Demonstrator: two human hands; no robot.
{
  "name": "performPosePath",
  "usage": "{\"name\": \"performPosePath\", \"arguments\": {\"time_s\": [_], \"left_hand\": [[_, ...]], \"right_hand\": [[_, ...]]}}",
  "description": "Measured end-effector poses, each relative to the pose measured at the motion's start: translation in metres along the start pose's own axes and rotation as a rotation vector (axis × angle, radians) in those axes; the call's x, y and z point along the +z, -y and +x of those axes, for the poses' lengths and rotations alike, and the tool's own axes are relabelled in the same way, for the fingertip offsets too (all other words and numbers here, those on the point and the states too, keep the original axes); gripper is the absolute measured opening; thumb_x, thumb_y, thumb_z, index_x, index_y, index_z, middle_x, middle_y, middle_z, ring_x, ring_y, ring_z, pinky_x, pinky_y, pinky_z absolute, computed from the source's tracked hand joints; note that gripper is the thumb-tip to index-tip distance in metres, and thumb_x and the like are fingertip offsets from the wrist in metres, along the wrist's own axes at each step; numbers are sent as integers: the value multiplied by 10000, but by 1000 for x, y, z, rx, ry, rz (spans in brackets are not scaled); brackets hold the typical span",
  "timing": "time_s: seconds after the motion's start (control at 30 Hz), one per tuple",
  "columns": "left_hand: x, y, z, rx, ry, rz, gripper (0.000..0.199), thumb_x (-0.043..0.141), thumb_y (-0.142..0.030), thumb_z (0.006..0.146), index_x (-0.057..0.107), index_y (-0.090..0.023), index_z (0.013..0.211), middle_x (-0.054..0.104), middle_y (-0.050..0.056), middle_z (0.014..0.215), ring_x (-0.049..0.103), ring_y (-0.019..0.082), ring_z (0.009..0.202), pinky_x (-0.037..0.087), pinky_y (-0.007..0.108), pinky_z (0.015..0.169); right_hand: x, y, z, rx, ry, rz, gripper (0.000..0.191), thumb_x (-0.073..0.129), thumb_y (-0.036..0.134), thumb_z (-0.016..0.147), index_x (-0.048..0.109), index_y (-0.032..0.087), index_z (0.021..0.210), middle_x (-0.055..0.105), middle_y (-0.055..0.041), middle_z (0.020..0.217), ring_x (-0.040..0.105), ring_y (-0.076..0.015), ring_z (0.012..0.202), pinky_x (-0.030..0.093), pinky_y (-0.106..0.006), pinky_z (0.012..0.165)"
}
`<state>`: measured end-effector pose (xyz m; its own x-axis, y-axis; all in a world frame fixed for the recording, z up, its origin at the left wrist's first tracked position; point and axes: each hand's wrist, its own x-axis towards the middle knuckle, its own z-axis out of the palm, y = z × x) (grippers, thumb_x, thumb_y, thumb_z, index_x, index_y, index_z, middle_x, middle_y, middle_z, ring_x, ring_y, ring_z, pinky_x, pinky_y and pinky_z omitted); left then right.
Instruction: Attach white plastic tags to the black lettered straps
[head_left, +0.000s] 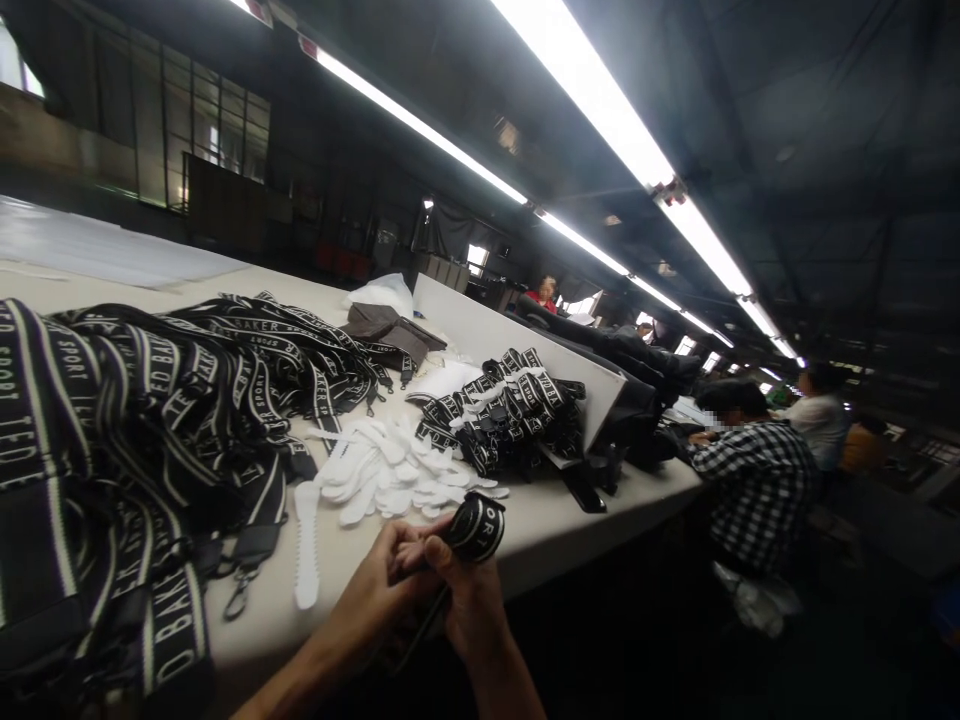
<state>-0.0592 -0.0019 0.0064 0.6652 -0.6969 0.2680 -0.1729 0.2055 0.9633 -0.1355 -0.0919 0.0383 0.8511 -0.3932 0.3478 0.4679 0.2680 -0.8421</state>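
A black woven strap (480, 527) with white lettering is rolled into a coil between my two hands at the table's front edge. My right hand (471, 595) is closed on the coil, its thumb lying along the side. Beside it, my left hand (401, 565) grips the strap too, with the fingers bent; a loose length hangs below. Just beyond my hands lies a heap of white strips (386, 470) with rounded ends. One white strip with notched edges (306, 545) lies apart to the left. Behind them is a pile of coiled straps (510, 410).
Loose lettered straps (172, 400) with metal hooks (238, 595) cover the table's left side. A dark phone-like slab (583, 487) lies near the front edge. A white board (517, 345) stands behind the coils. A person in a checked shirt (757, 480) sits to the right.
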Motion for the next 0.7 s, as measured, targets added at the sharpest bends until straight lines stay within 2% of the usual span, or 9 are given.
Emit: {"name": "performPosePath", "arguments": {"time_s": [0.07, 0.13, 0.2, 0.27, 0.37, 0.43, 0.53, 0.63, 0.7], "left_hand": [[-4, -1, -2, -47, 135, -46, 455, 665, -482, 801, 570, -181, 1128, 706, 84, 1012, 632, 296, 1068, 519, 408, 934], [-3, 0, -5, -13, 202, -4, 408, 631, -443, 837, 598, -164, 1133, 704, 83, 1031, 629, 290, 1046, 496, 403, 971], [3, 5, -10, 32, 207, 62, 344, 560, -398, 889, 609, -146, 1119, 695, 99, 1067, 636, 273, 991, 496, 396, 967], [13, 12, -15, 84, 154, 135, 299, 498, -323, 919, 584, -144, 1142, 686, 118, 1088, 637, 259, 968, 499, 392, 955], [31, 24, -25, 175, 26, 271, 346, 425, -196, 916, 519, -141, 1244, 629, 166, 1218, 586, 283, 1135, 455, 432, 1026], [39, 30, -29, 217, -26, 363, 411, 399, -162, 910, 477, -131, 1313, 576, 193, 1303, 524, 300, 1241, 412, 474, 1075], [41, 30, -32, 221, -34, 401, 429, 398, -173, 922, 471, -141, 1343, 588, 194, 1289, 561, 300, 1204, 451, 476, 1042], [34, 20, -28, 183, -18, 308, 376, 443, -214, 928, 548, -166, 1286, 639, 164, 1229, 603, 294, 1148, 479, 432, 1005], [29, 12, -24, 68, 9, 178, 309, 486, -274, 926, 615, -153, 1178, 695, 144, 1119, 653, 288, 1042, 516, 400, 932]], "right_hand": [[1, 1, 1, 37, 112, -36, 192, 756, 342, 788, 673, 187, 866, 704, -19, 661, 683, -207, 700, 543, -369, 753], [-2, -3, 3, 43, 94, -118, 228, 746, 372, 794, 660, 186, 895, 701, -18, 658, 676, -202, 658, 543, -349, 686], [-5, -10, 7, -16, -86, -249, 260, 742, 407, 791, 655, 181, 886, 702, -17, 671, 666, -189, 640, 531, -319, 653], [-8, -19, 10, -101, -302, -413, 288, 725, 447, 797, 659, 167, 809, 699, -26, 674, 661, -183, 651, 515, -300, 663], [-10, -26, 8, -93, -462, -525, 374, 662, 506, 834, 661, 151, 718, 698, -48, 674, 666, -191, 670, 500, -293, 671], [-12, -25, 7, -13, -525, -457, 392, 659, 526, 830, 668, 146, 733, 697, -51, 669, 662, -193, 647, 492, -289, 630], [-20, -20, 10, 122, -578, -186, 342, 743, 489, 763, 675, 160, 824, 681, -12, 654, 641, -166, 610, 493, -273, 602], [-32, -16, 19, 351, -529, 157, 282, 803, 407, 724, 643, 185, 791, 630, 42, 618, 597, -111, 539, 517, -253, 612], [-37, -16, 25, 482, -501, 309, 269, 817, 359, 724, 613, 183, 742, 600, 59, 597, 569, -83, 498, 529, -239, 621]]}}
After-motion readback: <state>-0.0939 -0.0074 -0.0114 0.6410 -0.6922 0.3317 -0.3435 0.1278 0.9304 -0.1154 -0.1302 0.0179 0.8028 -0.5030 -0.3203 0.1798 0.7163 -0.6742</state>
